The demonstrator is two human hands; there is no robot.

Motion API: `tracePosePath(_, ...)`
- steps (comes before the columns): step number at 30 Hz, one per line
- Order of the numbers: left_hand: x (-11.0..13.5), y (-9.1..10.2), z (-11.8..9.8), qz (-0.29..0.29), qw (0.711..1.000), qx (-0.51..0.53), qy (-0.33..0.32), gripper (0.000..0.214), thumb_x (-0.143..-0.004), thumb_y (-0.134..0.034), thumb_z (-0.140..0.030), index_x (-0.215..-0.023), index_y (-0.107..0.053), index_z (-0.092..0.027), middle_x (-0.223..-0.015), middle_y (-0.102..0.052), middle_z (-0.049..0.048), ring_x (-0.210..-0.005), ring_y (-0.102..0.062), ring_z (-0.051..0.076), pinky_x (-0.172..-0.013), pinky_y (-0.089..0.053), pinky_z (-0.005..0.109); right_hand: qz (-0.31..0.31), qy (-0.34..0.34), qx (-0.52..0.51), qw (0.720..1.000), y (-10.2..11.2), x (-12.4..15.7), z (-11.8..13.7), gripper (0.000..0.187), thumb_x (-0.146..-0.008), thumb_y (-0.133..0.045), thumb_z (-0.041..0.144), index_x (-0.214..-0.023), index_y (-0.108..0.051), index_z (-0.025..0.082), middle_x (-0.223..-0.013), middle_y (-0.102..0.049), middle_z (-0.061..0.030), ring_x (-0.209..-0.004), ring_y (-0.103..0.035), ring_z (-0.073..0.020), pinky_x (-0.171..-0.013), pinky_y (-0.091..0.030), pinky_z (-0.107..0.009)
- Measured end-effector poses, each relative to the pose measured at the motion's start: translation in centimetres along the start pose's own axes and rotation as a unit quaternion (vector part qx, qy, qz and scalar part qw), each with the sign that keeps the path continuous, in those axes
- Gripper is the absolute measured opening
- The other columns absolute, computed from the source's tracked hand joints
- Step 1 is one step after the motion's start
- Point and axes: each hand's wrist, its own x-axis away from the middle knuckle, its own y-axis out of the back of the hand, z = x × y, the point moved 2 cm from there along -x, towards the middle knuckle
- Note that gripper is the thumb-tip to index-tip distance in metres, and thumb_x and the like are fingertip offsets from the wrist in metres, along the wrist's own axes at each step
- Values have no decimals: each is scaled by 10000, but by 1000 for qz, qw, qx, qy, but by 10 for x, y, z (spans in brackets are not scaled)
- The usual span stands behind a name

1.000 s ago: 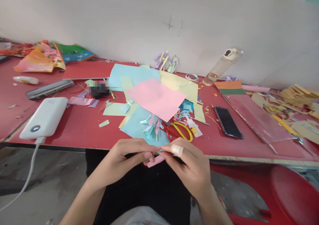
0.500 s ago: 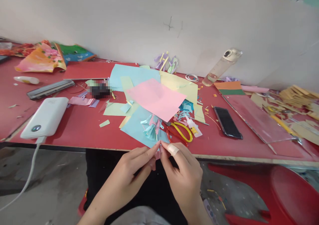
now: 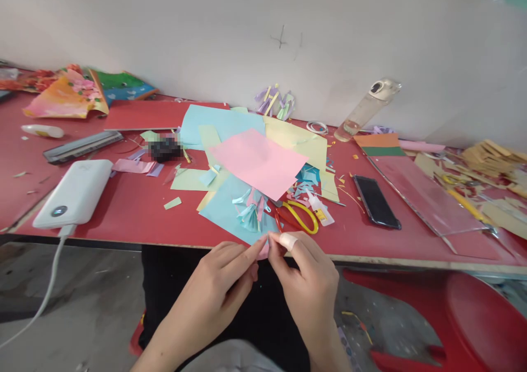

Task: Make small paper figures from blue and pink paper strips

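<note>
My left hand (image 3: 224,279) and my right hand (image 3: 307,279) meet at the near edge of the red table (image 3: 123,207). Both pinch a small pink paper piece (image 3: 264,249) between their fingertips; most of it is hidden by the fingers. A plaster wraps my right forefinger. Just beyond the hands lie a light blue sheet (image 3: 224,210) with small folded paper bits on it and red-and-yellow scissors (image 3: 298,217). A large pink sheet (image 3: 257,162) tops a pile of blue, yellow and green sheets.
A white power bank (image 3: 74,192) with a cable sits at the left edge. A black phone (image 3: 376,202) lies to the right, a tilted bottle (image 3: 364,110) by the wall. Paper scraps, a clear plastic sheet (image 3: 428,196) and a red stool (image 3: 477,322) are at right.
Both hands rose from my lap to the table's edge and came closer together. The pink piece, clearly visible a second ago, is now mostly covered by the fingertips.
</note>
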Motion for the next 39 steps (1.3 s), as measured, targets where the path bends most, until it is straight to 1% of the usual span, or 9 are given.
tracePosePath(4, 2, 1, 5, 0, 992, 106, 62, 555, -1033, -511, -127, -1519, -486, -393, -826, -663, -22, -753, -601, 121, -739, -504, 231, 3, -28, -28, 999, 1, 2, -1, 113, -936, -672, 44, -960, -688, 153, -772, -713, -35, -692, -670, -154, -676, -541, -266)
tracePosePath(9, 6, -1, 14, -25, 958, 246, 143, 468, -1041, -553, -205, -1464, -562, -405, -834, -692, -27, -762, -643, 105, -734, -534, 202, 11, -38, -62, 997, 0, 4, 1, 137, -936, -673, 40, -993, -698, 161, -794, -721, -33, -705, -671, -153, -691, -547, -266)
tracePosePath(14, 3, -1, 14, -56, 960, 252, 109, 516, -990, -636, -153, -1430, -595, -420, -953, -752, -23, -890, -700, 118, -877, -561, 223, 20, -32, -90, 995, -1, 4, 3, 146, -937, -665, 32, -1002, -700, 158, -792, -716, -42, -705, -672, -157, -690, -560, -271)
tracePosePath(18, -1, 1, 16, -112, 953, 263, 98, 518, -897, -756, -116, -1324, -686, -399, -862, -745, -44, -805, -688, 98, -855, -552, 194, 51, -13, -139, 989, 4, 5, 6, 171, -936, -660, 23, -1040, -704, 152, -841, -734, -60, -769, -691, -165, -721, -572, -278)
tracePosePath(23, -5, -5, 29, -133, 900, 398, 119, 415, -864, -812, -195, -1257, -735, -305, -761, -685, -33, -802, -666, 116, -986, -530, 280, 81, -13, -206, 975, 6, 7, 10, 187, -928, -667, 12, -1058, -717, 137, -818, -722, -44, -758, -677, -142, -721, -570, -257)
tracePosePath(26, -7, -12, 36, -134, 852, 489, 131, 367, -849, -834, -249, -1205, -754, -278, -739, -655, -29, -802, -655, 118, -949, -540, 276, 71, -17, -223, 972, 5, 5, 14, 191, -917, -678, 8, -1061, -722, 126, -816, -717, -43, -768, -684, -137, -736, -575, -244)
tracePosePath(29, -9, -16, 38, -117, 820, 542, 139, 349, -841, -841, -257, -1180, -760, -264, -749, -633, -23, -793, -645, 119, -885, -557, 274, 65, -20, -224, 972, 3, 2, 17, 176, -916, -682, 13, -1049, -726, 120, -815, -718, -47, -766, -690, -135, -742, -578, -237)
tracePosePath(32, -10, -18, 37, -104, 806, 562, 156, 328, -839, -843, -266, -1157, -765, -264, -763, -624, -25, -796, -646, 115, -871, -561, 269, 61, -13, -223, 973, 2, 1, 18, 163, -913, -682, 11, -1034, -725, 112, -799, -715, -51, -748, -683, -137, -736, -581, -241)
tracePosePath(39, -9, -14, 32, -116, 800, 556, 191, 330, -807, -870, -274, -1123, -775, -259, -762, -642, -19, -809, -676, 136, -839, -558, 265, 61, -2, -192, 979, 5, 0, 19, 175, -922, -665, 4, -1032, -708, 134, -773, -707, -44, -733, -680, -151, -704, -586, -268)
